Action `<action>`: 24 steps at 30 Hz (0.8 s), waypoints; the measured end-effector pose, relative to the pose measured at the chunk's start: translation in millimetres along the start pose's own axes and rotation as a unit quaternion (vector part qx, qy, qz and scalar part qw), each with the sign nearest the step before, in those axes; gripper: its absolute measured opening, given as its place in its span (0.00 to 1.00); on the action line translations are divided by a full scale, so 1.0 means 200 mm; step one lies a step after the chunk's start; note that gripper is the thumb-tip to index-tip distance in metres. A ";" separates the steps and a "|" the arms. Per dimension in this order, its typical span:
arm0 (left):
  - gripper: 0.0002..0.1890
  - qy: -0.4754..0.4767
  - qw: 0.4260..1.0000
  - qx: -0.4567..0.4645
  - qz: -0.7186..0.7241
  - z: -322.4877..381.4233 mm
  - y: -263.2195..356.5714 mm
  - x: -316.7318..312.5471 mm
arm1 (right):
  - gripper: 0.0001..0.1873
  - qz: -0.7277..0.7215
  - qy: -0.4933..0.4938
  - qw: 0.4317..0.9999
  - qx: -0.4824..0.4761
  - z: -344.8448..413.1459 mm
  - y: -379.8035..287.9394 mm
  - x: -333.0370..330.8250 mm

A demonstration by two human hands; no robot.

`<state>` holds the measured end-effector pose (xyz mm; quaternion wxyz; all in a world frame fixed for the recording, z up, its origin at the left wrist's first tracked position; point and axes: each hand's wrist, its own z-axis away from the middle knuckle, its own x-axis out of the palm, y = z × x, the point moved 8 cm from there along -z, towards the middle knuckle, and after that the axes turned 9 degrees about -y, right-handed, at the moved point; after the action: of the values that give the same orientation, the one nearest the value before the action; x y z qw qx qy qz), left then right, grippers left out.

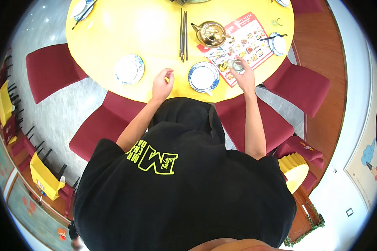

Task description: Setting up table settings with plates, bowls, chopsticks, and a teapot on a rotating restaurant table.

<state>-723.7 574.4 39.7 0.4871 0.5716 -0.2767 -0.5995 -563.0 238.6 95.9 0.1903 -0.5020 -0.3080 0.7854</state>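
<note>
My right hand (245,77) has its thumb and fingers around a small clear glass cup (236,66), over the corner of a picture menu (249,47) with a red border. My left hand (163,84) is at the near edge of the round yellow table (157,40); its fingers are loosely curled and nothing shows in them. Between my hands lies a blue-rimmed white plate with a white bowl (203,77) on it. Another such plate and bowl (129,69) lie to the left of my left hand. Several dark chopsticks (183,36) lie beyond, next to a shiny gold-coloured teapot (211,34).
Two place settings (277,44) (82,8) with chopsticks lie at the table's right and far left. A small glass cup (275,22) stands at the far right. Dark red chairs (55,70) (297,84) surround the table. Yellow-covered tables (44,177) are at the left.
</note>
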 end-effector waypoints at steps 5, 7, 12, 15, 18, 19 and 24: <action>0.30 -0.105 0.991 0.073 0.039 0.11 0.20 0.04 | 0.31 0.041 -0.063 0.984 -0.164 0.20 -0.51 0.44; 0.34 -0.132 0.989 0.058 0.023 0.15 0.16 0.02 | 0.32 0.103 -0.155 0.972 -0.142 0.25 -0.70 0.67; 0.37 -0.127 0.992 -0.018 -0.009 0.16 -0.24 -0.02 | 0.32 0.122 -0.239 0.954 -0.133 0.17 -0.76 1.13; 0.36 -0.114 0.993 -0.003 -0.017 0.14 -0.37 -0.01 | 0.35 0.133 -0.240 0.953 -0.128 0.15 -0.67 1.32; 0.34 -0.114 0.993 0.005 -0.013 0.14 -0.41 0.03 | 0.37 0.112 -0.234 0.961 -0.094 0.15 -0.60 1.36; 0.33 -0.106 0.994 -0.006 0.001 0.14 -0.42 0.03 | 0.37 0.114 -0.233 0.961 -0.092 0.15 -0.58 1.36; 0.33 -0.099 0.993 -0.017 0.053 0.14 -0.42 0.02 | 0.37 0.001 -0.219 0.973 -0.066 0.16 -0.50 1.30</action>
<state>-773.0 595.0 -31.4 0.4982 0.4852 -0.3434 -0.6313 -703.8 460.5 -1.4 0.0836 -0.3294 -0.3933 0.8543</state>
